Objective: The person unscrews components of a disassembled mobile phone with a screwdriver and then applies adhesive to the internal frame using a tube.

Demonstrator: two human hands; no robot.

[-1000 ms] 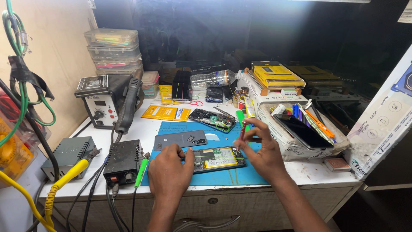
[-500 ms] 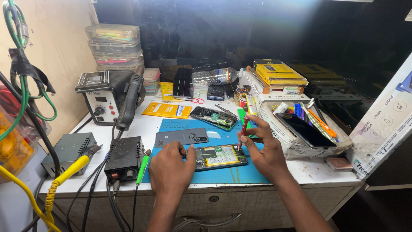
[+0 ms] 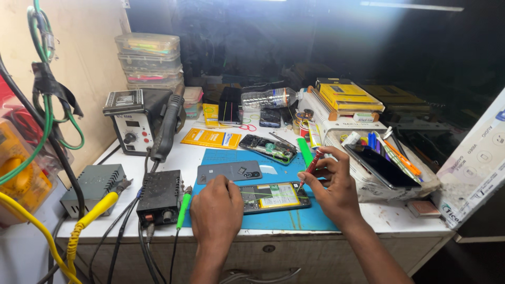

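Opened phone [image 3: 273, 196] lies on the blue mat [image 3: 294, 220] near the bench's front edge; your left hand [image 3: 216, 214] presses down on its left end, fingers curled, grasping nothing, while your right hand [image 3: 332, 190] pinches a red screwdriver [image 3: 314, 161] at its right end

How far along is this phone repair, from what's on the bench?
Done: the grey back cover lies detached on the blue mat. In hand: the left hand steadies the opened phone with exposed insides, while the right hand works a red-handled screwdriver at its corner. Left, probably: the inside work, then refitting the cover.
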